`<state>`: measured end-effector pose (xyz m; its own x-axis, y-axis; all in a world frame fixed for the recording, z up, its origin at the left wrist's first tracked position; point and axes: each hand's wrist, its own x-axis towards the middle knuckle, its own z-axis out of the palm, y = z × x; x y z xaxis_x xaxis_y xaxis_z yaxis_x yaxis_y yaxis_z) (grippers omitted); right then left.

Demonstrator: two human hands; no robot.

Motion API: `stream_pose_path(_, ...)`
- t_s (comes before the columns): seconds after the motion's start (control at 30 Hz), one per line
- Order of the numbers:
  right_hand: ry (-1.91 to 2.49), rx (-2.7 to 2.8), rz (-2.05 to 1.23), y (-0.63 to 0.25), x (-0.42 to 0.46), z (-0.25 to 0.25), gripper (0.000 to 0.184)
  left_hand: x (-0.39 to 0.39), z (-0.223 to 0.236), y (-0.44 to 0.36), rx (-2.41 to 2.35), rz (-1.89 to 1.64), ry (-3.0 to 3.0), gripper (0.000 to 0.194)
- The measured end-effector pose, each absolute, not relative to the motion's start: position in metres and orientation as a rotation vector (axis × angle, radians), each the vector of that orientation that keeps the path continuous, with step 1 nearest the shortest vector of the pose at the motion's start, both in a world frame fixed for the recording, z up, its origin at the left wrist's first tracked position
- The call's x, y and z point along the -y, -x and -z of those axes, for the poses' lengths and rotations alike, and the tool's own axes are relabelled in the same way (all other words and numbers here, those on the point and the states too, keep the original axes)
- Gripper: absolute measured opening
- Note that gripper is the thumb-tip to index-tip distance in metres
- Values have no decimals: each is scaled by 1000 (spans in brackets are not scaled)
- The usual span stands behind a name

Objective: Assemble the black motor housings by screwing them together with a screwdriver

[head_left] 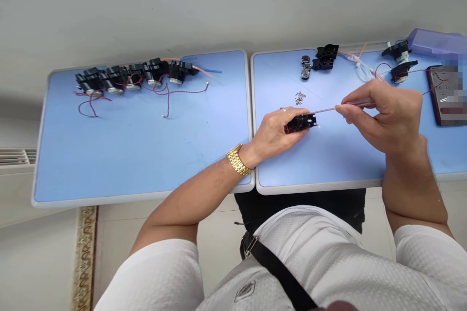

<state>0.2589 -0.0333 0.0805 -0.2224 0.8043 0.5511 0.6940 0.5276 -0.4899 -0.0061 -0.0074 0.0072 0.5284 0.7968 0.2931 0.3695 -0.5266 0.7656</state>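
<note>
My left hand, with a ring and a gold watch at the wrist, is closed around a small black motor assembly on the right-hand table. Red wire shows beside its fingers. My right hand pinches a thin screwdriver, held nearly level. The tool's shaft reaches left to the upper edge of the assembly; whether its tip sits in a screw is too small to tell. Just beyond my left hand lies a little pile of screws.
Several finished-looking motor assemblies with red wires line the left table's back edge. Round motors and black housings lie at the right table's back. Farther right are two assemblies, a phone and a purple case.
</note>
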Motion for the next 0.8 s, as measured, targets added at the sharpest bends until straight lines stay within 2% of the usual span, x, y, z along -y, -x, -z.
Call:
stream_pose_path(0.07, 1221, 1972, -76, -260, 30, -77, 44, 7, -6, 6, -929, -866, -2130, 33)
stream_pose_path(0.13, 1238, 1983, -20, -262, 29, -75, 50, 7, -6, 6, -914, -892, -2129, 32)
stream_pose_path(0.37, 1220, 2005, -246, -258, 34, -81, 21, 7, -7, 5, -905, -906, -2118, 34)
stream_pose_path(0.5, 1072, 1998, -181, -254, 35, -82, 1, 8, -7, 5, -944, -890, -2120, 33)
stream_pose_path(0.7, 1236, 1993, 22, -260, 30, -77, 43, 8, -6, 6, -919, -878, -2133, 33)
stream_pose_path(0.8, 1289, 1991, 8, -261, 30, -77, 46, 8, -7, 7, -905, -908, -2124, 31)
